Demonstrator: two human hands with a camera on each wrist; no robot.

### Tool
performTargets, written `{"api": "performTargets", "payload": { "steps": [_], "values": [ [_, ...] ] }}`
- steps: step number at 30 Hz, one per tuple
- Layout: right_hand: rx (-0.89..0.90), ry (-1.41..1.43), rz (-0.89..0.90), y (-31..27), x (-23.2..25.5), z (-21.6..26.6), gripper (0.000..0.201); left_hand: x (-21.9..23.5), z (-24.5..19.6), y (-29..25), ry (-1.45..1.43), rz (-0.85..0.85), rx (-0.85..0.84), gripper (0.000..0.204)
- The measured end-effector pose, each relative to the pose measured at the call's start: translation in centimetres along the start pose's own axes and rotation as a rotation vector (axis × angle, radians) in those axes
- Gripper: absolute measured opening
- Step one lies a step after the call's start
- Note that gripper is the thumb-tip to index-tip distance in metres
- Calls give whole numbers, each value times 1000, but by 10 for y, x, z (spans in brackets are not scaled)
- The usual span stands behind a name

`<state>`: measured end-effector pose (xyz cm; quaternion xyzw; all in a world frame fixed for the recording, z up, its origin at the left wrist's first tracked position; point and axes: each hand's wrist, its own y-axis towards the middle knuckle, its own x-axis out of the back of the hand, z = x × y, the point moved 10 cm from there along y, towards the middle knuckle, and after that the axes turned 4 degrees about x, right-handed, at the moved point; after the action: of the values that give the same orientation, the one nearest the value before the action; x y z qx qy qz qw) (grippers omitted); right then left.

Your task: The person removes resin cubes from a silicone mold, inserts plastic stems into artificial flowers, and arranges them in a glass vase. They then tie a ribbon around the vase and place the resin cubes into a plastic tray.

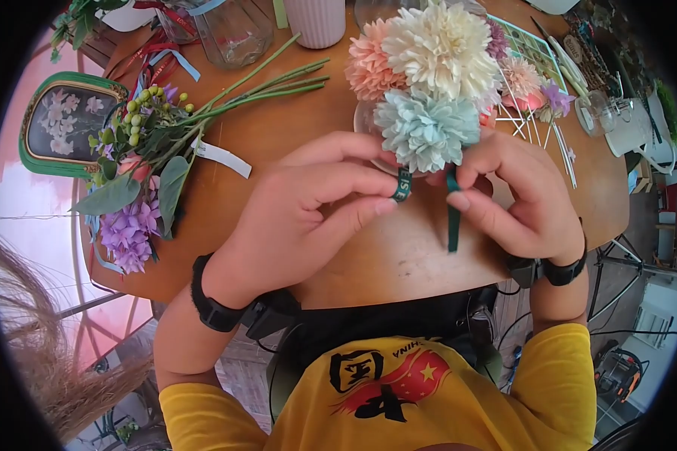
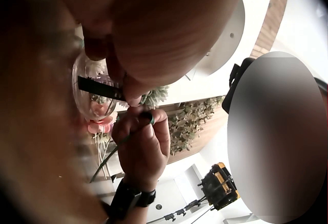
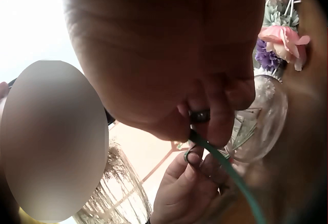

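A dark green ribbon with pale lettering (image 1: 403, 186) is pinched between thumb and index finger of the left hand (image 1: 301, 207). The right hand (image 1: 522, 192) pinches another part of the green ribbon (image 1: 453, 225), whose tail hangs down. Just above the hands are a pale blue flower (image 1: 426, 129), a cream flower (image 1: 442, 52) and a peach flower (image 1: 374, 60), in a clear glass vase (image 3: 264, 119). In the right wrist view a strip of green ribbon (image 3: 233, 175) runs down from the fingers. The ribbon's middle part is hidden behind the blooms and hands.
On the wooden table (image 1: 278, 248), a bouquet with purple flowers (image 1: 132, 229) and green stems lies left, beside a green-framed picture (image 1: 68, 124). A glass jar (image 1: 233, 34) and pink ribbed pot (image 1: 316, 19) stand behind. Flowers on white sticks (image 1: 534, 90) and small glassware (image 1: 598, 113) are right.
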<state>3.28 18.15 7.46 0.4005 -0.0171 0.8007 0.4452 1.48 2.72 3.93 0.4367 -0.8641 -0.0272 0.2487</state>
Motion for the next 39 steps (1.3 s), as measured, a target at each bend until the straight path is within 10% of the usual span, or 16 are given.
{"api": "performTargets", "payload": {
  "steps": [21,39],
  "values": [
    [-207,73,-50,-9,-8,-36,19,-8,-5,19,165,-135,-40,10],
    [-45,-102,-74,0,-5,-16,24,-6,6,15,117,-94,37,7]
  ]
}}
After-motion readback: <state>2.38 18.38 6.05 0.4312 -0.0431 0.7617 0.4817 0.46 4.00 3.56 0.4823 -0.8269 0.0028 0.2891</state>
